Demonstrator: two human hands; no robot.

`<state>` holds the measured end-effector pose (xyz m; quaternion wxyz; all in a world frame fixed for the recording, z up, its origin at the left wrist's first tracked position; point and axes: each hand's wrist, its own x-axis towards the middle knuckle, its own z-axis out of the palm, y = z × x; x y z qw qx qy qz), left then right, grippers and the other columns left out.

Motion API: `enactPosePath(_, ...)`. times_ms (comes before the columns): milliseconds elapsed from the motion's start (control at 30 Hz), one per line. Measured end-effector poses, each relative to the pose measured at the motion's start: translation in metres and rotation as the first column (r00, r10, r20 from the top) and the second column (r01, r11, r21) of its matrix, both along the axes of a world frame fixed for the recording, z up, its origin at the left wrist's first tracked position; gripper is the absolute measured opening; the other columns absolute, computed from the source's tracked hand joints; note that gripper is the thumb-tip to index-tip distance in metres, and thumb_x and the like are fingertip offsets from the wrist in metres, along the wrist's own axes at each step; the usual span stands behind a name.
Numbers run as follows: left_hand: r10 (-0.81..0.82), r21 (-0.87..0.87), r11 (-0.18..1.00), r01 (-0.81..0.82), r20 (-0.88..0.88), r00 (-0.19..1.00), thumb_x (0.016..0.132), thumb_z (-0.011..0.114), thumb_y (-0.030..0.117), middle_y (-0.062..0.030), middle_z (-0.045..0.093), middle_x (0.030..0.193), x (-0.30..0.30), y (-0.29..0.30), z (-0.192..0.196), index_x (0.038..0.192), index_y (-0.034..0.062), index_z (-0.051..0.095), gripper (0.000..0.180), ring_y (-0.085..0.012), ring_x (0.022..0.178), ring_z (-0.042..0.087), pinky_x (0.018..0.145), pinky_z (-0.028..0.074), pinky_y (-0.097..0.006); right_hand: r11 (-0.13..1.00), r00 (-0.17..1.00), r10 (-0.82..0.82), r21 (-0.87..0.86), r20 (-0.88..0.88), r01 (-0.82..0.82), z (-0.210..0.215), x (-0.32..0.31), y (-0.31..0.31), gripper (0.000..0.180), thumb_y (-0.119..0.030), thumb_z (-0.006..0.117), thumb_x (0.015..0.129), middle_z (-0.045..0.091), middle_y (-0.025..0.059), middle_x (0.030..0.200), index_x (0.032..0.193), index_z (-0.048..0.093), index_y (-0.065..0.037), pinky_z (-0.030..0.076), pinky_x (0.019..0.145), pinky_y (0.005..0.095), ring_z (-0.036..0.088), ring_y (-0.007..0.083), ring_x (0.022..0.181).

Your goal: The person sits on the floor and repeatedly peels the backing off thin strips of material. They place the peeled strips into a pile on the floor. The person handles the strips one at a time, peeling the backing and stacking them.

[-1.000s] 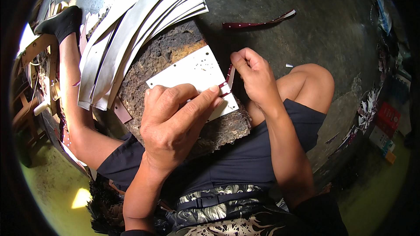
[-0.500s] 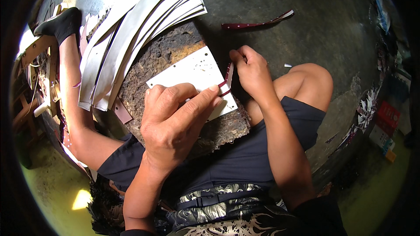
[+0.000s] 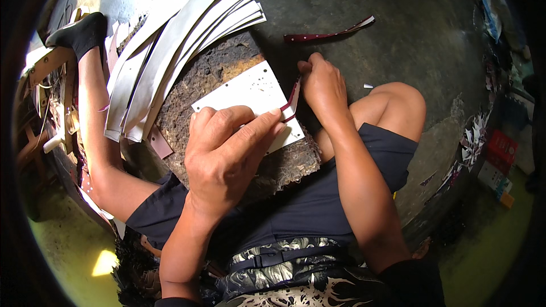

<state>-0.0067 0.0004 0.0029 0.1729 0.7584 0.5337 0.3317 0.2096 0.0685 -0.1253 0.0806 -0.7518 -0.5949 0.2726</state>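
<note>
A white rectangular plate (image 3: 245, 92) dotted with small holes lies on a rough dark block (image 3: 210, 74) between my legs. My left hand (image 3: 224, 150) rests flat on the plate's near end, fingertips pressing a dark red strap (image 3: 293, 101) against its right edge. My right hand (image 3: 323, 84) is closed around the strap's upper end just right of the plate. What the fist holds besides the strap is hidden.
A fan of long pale strips (image 3: 176, 40) lies over the block's far left side. Another dark red strap (image 3: 327, 35) lies on the grey floor beyond my right hand. A wooden frame (image 3: 48, 68) stands at the left near my socked foot (image 3: 79, 33).
My right hand has shifted slightly left and down, closer to the plate's edge. My left hand stays pressed on the plate.
</note>
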Motion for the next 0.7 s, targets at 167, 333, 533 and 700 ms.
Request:
enactPosePath(167, 0.001, 0.007, 1.000, -0.001, 0.012, 1.000, 0.084, 0.097, 0.013, -0.0023, 0.072, 0.096, 0.000, 0.000, -0.001, 0.116, 0.0139, 0.089, 0.033, -0.0221, 0.079, 0.060, 0.072, 0.045, -0.039, 0.988, 0.984, -0.152, -0.009, 0.090, 0.153, 0.007, 0.007, 0.013, 0.035, -0.030, 0.065, 0.112, 0.077, 0.0338, 0.106, 0.107, 0.070, 0.004, 0.056, 0.092, 0.0618, 0.073, 0.0568, 0.105)
enactPosePath(333, 0.015, 0.000, 1.000, -0.015, 0.047, 0.999, 0.083, 0.097, 0.012, -0.0029, 0.072, 0.097, -0.001, -0.002, 0.000, 0.115, 0.0134, 0.089, 0.033, -0.0225, 0.079, 0.061, 0.073, 0.047, -0.039, 0.822, 0.022, -0.521, -0.494, -0.853, 0.284, 0.068, 0.015, -0.002, 0.065, -0.052, 0.064, 0.116, 0.078, 0.0178, 0.106, 0.160, 0.039, -0.011, 0.064, 0.083, 0.0369, 0.080, 0.0256, 0.097)
enactPosePath(533, 0.009, -0.008, 1.000, -0.009, 0.037, 0.999, 0.083, 0.097, 0.012, -0.0029, 0.071, 0.097, -0.002, -0.003, -0.001, 0.114, 0.0134, 0.089, 0.032, -0.0223, 0.080, 0.062, 0.073, 0.047, -0.039, 0.913, -0.009, -0.226, -0.215, -0.974, 0.346, 0.102, -0.019, -0.048, 0.094, 0.010, 0.082, 0.100, 0.077, 0.0110, 0.107, 0.173, 0.029, -0.015, 0.064, 0.088, 0.0305, 0.075, 0.0146, 0.095)
enactPosePath(700, 0.017, -0.006, 1.000, -0.017, 0.026, 1.000, 0.083, 0.098, 0.012, -0.0022, 0.071, 0.096, -0.001, -0.001, 0.000, 0.114, 0.0136, 0.089, 0.033, -0.0219, 0.079, 0.061, 0.072, 0.048, -0.038, 0.909, -0.025, -0.229, -0.223, -0.973, 0.352, 0.091, -0.018, -0.040, 0.078, 0.009, 0.083, 0.099, 0.077, 0.0091, 0.102, 0.161, 0.040, -0.012, 0.064, 0.083, 0.0291, 0.075, 0.0140, 0.089)
